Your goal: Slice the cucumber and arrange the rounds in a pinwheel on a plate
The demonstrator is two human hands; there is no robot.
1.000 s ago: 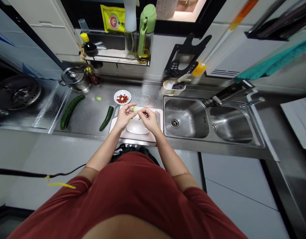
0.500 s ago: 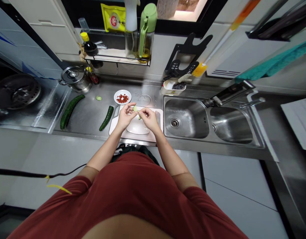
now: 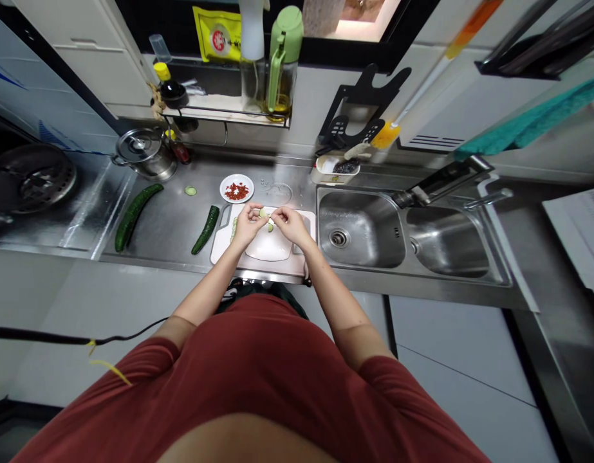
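Over the cutting board (image 3: 221, 251), my left hand (image 3: 248, 225) pinches a pale green cucumber slice (image 3: 262, 213) between thumb and fingers. Close beside it, my right hand (image 3: 291, 226) has its fingertips pressed together at the slice's edge; whether a small piece sits in them is too fine to see. Just below the fingertips is another small cucumber piece (image 3: 270, 227). More cucumber slices (image 3: 234, 227) show on the board, partly behind my left hand. Beneath both hands lies a broad shiny surface (image 3: 268, 249), apparently a wide knife blade. Left of the board rests a cut cucumber (image 3: 206, 230).
A whole cucumber (image 3: 136, 215) and a cucumber end (image 3: 190, 191) lie further left. Behind the board stands a white plate (image 3: 237, 179) of chopped red bits. A lidded pot (image 3: 146, 154) is at the back left, and a double sink (image 3: 359, 260) adjoins on the right.
My hands have shifted slightly, with the left wrist turned more inward and the right hand a little higher. Slices at the board's left side now show. The view has moved slightly.
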